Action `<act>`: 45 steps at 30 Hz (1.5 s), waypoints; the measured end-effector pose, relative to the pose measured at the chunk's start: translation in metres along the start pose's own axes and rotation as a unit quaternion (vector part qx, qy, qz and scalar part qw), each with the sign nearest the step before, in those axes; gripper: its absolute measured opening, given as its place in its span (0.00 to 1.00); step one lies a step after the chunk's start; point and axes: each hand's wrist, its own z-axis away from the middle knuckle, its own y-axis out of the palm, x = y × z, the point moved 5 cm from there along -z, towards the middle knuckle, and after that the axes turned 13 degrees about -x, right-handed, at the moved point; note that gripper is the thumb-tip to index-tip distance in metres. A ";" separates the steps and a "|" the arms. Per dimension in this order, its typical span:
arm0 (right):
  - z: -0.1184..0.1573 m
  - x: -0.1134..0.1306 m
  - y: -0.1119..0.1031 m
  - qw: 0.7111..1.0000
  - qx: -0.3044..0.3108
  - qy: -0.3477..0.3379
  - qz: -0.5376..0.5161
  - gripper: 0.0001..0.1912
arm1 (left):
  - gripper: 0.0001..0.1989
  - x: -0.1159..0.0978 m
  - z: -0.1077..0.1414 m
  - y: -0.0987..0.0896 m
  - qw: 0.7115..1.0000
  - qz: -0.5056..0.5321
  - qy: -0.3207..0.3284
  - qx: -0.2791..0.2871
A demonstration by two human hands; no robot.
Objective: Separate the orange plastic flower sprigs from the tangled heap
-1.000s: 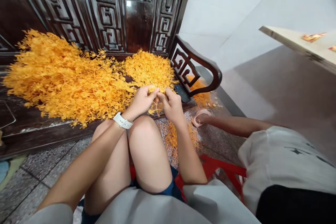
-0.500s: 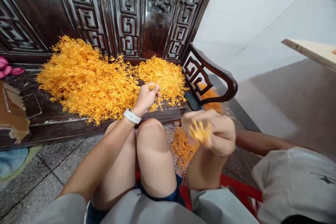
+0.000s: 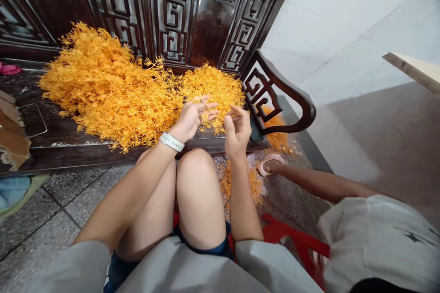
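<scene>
My left hand [image 3: 190, 119], with a white watch [image 3: 171, 141] on its wrist, reaches over the front of the smaller pile of yellow-orange plastic flower pieces [image 3: 213, 83]. Its fingers are stretched out and spread, and I see nothing gripped in them. Facing it from the right is my right hand [image 3: 238, 132], fingers bent and thumb apart, with no piece visible in it. A gap separates the two hands. Left of them, a larger heap of branching yellow-orange plastic flower sprigs [image 3: 113, 96] covers much of the dark wooden bench seat [image 3: 82, 149].
The bench's carved armrest [image 3: 304, 112] curves out at the right, with a dark phone [image 3: 255, 132] beside it. Orange pieces [image 3: 237, 183] litter the floor. Another person's leg [image 3: 316, 183] stretches in at right. Torn cardboard [image 3: 12, 132] lies at left.
My right hand has moved from close to the camera, up and left to the small pile; the yellow piece it held is gone from it. My left hand's fingers have spread from a pinch.
</scene>
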 end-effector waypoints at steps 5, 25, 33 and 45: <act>0.010 0.016 0.008 0.980 0.077 -0.153 0.096 0.24 | 0.19 -0.005 -0.002 -0.001 0.999 0.032 -0.020 0.037; 0.016 -0.007 0.025 0.963 0.018 0.221 -0.151 0.26 | 0.11 -0.007 0.003 0.000 0.997 -0.021 0.080 -0.009; 0.011 -0.002 0.036 0.993 -0.023 0.119 -0.005 0.27 | 0.12 -0.004 0.007 0.005 0.976 -0.133 0.175 0.002; -0.003 -0.020 0.045 0.980 -0.078 0.149 -0.106 0.27 | 0.12 0.004 0.005 0.012 0.981 -0.138 0.131 0.043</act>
